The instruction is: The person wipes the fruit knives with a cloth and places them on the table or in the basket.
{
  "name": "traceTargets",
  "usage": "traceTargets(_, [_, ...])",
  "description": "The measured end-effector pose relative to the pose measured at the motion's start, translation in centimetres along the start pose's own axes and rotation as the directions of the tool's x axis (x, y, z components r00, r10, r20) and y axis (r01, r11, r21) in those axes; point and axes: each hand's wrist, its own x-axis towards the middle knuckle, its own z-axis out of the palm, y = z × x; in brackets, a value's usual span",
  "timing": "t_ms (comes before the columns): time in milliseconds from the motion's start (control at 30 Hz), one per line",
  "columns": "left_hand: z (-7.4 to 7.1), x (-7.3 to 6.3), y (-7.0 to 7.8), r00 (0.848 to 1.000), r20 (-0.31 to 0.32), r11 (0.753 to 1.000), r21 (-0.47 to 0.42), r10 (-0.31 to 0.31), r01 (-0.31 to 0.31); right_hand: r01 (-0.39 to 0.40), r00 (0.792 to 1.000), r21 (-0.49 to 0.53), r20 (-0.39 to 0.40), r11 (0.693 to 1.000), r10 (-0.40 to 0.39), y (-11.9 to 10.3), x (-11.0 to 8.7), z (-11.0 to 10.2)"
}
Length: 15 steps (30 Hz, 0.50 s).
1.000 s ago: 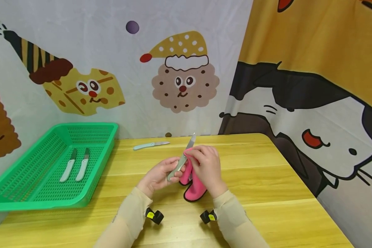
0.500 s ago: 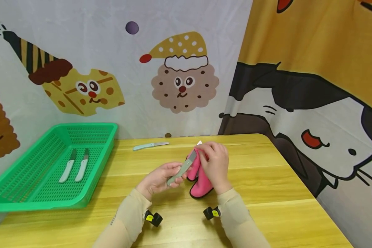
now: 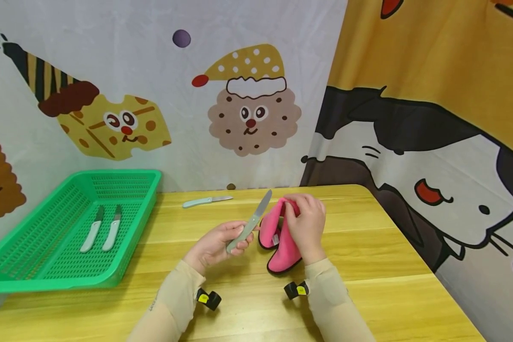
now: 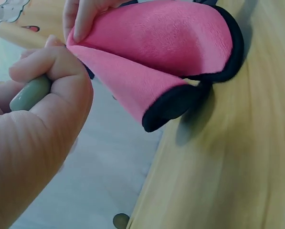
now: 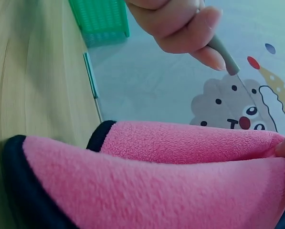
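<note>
In the head view my left hand grips the green-grey handle of a knife, its bare blade slanting up and to the right. My right hand pinches the top of a pink cloth with dark edging, which hangs folded in two flaps beside the knife. Cloth and blade stand apart. From the left wrist, the handle end shows inside the curled fingers. The right wrist view has the fuzzy cloth close up, with the other hand and knife beyond it.
A green plastic basket at the left holds two white-handled knives. Another knife with a pale green handle lies near the back edge of the wooden table. Behind hangs a printed cartoon curtain.
The cloth was around the blade a second ago. My right hand has drawn it up along the blade and off to the right, leaving the blade bare in my left hand.
</note>
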Motion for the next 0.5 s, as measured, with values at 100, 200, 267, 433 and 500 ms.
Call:
traceTargets(100, [0.0, -0.2, 0.3, 0.999, -0.048, 0.999, -0.03, 0.011, -0.013, 0.009, 1.0, 0.025, 0.005, 1.0, -0.009, -0.3, 0.1, 0.0])
traceTargets(200, [0.2, -0.2, 0.6, 0.997, -0.079, 0.999, -0.044, 0.017, -0.02, 0.026, 1.0, 0.051, 0.009, 0.998, -0.026, -0.6, 0.2, -0.1])
traceTargets(267, [0.3, -0.1, 0.7, 0.996, -0.086, 0.999, -0.047, 0.02, -0.024, 0.037, 0.999, 0.069, 0.012, 0.997, -0.038, -0.8, 0.2, -0.1])
traceTargets(433, [0.5, 0.0, 0.6, 0.997, -0.063, 0.998, -0.047, 0.044, -0.047, 0.072, 0.997, 0.12, 0.022, 0.99, -0.075, -1.7, -0.1, 0.4])
traceTargets(500, [0.6, 0.0, 0.4, 0.998, -0.045, 0.997, -0.052, 0.05, -0.053, 0.093, 0.994, 0.142, 0.042, 0.986, -0.1, -2.2, -0.4, 0.8])
